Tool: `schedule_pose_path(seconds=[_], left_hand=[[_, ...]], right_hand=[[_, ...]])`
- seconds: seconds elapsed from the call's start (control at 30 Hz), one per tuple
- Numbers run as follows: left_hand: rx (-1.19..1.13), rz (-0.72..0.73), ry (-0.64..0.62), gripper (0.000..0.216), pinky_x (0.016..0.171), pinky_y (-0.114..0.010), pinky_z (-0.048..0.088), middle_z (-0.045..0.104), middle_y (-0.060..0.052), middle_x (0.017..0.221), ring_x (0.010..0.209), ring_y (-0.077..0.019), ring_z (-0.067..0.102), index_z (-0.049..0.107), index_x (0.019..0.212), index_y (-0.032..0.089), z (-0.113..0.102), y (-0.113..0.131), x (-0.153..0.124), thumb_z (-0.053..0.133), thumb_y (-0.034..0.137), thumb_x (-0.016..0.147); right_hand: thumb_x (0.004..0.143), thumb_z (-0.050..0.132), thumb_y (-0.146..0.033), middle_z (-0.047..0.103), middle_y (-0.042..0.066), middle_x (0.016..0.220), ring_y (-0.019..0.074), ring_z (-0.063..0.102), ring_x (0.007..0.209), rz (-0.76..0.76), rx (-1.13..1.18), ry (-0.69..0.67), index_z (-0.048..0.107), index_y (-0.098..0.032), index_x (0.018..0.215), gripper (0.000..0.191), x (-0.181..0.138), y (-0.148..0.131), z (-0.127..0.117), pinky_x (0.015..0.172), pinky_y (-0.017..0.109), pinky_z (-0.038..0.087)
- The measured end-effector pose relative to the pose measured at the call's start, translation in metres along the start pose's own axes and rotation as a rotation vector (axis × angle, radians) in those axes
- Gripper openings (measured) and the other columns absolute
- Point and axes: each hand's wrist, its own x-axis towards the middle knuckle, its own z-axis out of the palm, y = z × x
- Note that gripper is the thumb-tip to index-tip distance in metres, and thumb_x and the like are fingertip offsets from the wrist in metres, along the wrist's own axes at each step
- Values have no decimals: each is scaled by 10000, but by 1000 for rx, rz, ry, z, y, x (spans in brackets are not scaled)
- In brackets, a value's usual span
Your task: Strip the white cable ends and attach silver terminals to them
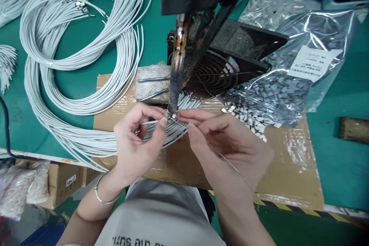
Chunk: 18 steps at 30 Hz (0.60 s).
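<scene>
My left hand pinches the end of a white wire with a small metal terminal at its tip, held right under the tip of a fixed soldering iron. My right hand pinches a thin strand of solder wire, whose end meets the same spot at the iron's tip. Both hands rest over a bundle of white wires lying on a taped cardboard sheet.
Large coils of white wires cover the green bench to the left. A black fan sits behind the iron. Clear bags of small metal terminals lie to the right, some spilled out. Two metal picks lie on a grey pad.
</scene>
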Motion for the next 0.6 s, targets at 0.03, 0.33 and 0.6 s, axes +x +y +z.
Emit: schedule_pose_path(seconds=[0.03, 0.33, 0.6], left_hand=[[3, 8, -1, 143, 452, -243, 339, 809, -58, 889, 691, -159, 662, 719, 794, 210, 0, -1, 0, 836, 135, 829], [20, 33, -1, 138, 480, -247, 382, 809, -56, 914, 746, -173, 685, 729, 807, 217, -1, -1, -1, 808, 110, 847], [-5, 11, 13, 136, 500, -241, 443, 809, -60, 912, 748, -177, 694, 736, 802, 221, 0, 0, -1, 840, 142, 842]], right_hand=[[955, 763, -88, 870, 15, 1122, 193, 846, 1025, -5, -1, 0, 692, -253, 836, 215, 0, 0, 0, 954, 324, 698], [966, 747, -79, 870, 17, 1117, 188, 842, 1042, -4, -8, -1, 683, -249, 832, 226, 0, -2, 0, 947, 311, 688], [969, 751, -105, 872, 26, 1114, 219, 845, 1036, -4, -10, 8, 687, -257, 827, 216, 0, -3, 1, 936, 354, 701]])
